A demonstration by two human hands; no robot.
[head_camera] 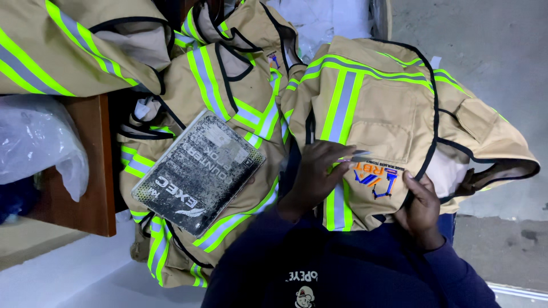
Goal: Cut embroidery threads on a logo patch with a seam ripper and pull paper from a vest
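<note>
Tan reflective vest (388, 120): pinned by left hand (317, 171), a small blade (358, 155) pinched in its closed fingers; hem gripped by right hand (419, 208). Black notebook (200, 171) laid beside.

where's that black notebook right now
In the head view, the black notebook lies left of centre on a pile of tan reflective vests, just left of the left hand and right of the wooden table.

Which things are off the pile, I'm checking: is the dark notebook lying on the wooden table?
No, the dark notebook lies on the tan reflective-striped jackets, beside the wooden table.
</note>
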